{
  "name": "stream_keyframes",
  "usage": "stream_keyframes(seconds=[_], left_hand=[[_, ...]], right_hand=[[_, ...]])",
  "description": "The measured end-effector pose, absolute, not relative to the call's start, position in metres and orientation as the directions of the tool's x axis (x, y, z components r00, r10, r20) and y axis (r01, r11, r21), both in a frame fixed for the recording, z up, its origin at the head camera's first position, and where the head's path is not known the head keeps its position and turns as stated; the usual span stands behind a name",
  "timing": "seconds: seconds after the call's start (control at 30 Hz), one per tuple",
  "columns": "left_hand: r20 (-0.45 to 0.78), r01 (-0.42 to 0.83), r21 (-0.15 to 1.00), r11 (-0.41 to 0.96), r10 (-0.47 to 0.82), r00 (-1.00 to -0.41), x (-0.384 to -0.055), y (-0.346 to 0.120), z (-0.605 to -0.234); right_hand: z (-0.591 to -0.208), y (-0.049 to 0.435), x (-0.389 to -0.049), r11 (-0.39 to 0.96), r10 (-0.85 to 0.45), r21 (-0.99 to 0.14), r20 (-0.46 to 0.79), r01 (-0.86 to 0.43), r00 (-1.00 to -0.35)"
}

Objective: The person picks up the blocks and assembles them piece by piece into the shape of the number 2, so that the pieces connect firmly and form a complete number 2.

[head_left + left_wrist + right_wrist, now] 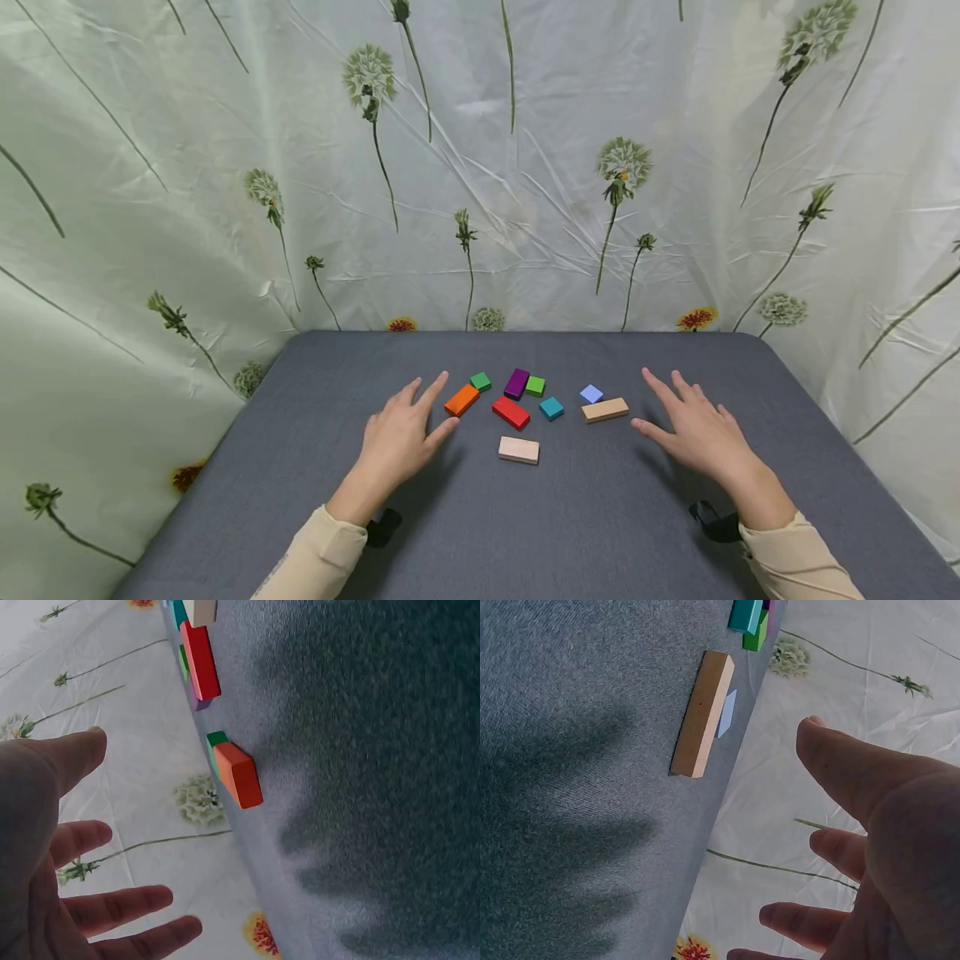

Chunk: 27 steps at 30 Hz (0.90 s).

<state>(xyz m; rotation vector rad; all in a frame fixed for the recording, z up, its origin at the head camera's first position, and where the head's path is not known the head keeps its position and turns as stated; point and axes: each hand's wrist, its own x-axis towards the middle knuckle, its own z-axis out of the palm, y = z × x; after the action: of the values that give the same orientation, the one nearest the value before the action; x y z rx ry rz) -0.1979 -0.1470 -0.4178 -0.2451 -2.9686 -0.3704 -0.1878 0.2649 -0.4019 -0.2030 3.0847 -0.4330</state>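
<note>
My left hand (397,437) hovers above the table with its fingers spread, just left of an orange block (462,400). On the other side, my right hand (701,429) is likewise spread and holds nothing, nearest to a tan wooden block (605,410). Between the hands lie a red block (512,412), a purple block (517,383), a dark green block (481,382), a light green block (535,386), a teal block (551,408) and a blue block (591,393). Closest to me is a pale wooden block (519,450). In the left wrist view the orange block (240,776) stands apart from the fingers.
All the blocks rest on a grey cloth-covered table (570,533). Behind it hangs a white curtain (540,275) printed with dandelions and flowers. A dark band (384,528) sits at the left wrist and another dark band (712,523) at the right.
</note>
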Motion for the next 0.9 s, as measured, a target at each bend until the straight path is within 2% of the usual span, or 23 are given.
stream_keyframes(seconds=[0.43,0.7,0.9], left_hand=[[0.178,0.276,0.31,0.91,0.23,-0.957,-0.194,-0.14,-0.427],[0.149,0.329,0.409,0.851,0.293,-0.944,-0.194,-0.134,-0.436],[0.102,0.35,0.441,0.826,0.341,-0.934,-0.194,-0.128,-0.441]], right_hand=[[-0.407,0.268,-0.193,0.942,-0.173,-0.286,0.039,-0.177,-0.984],[-0.412,0.27,-0.198,0.942,-0.165,-0.296,0.012,-0.161,-0.986],[-0.417,0.271,-0.203,0.942,-0.162,-0.3,-0.006,-0.153,-0.987]])
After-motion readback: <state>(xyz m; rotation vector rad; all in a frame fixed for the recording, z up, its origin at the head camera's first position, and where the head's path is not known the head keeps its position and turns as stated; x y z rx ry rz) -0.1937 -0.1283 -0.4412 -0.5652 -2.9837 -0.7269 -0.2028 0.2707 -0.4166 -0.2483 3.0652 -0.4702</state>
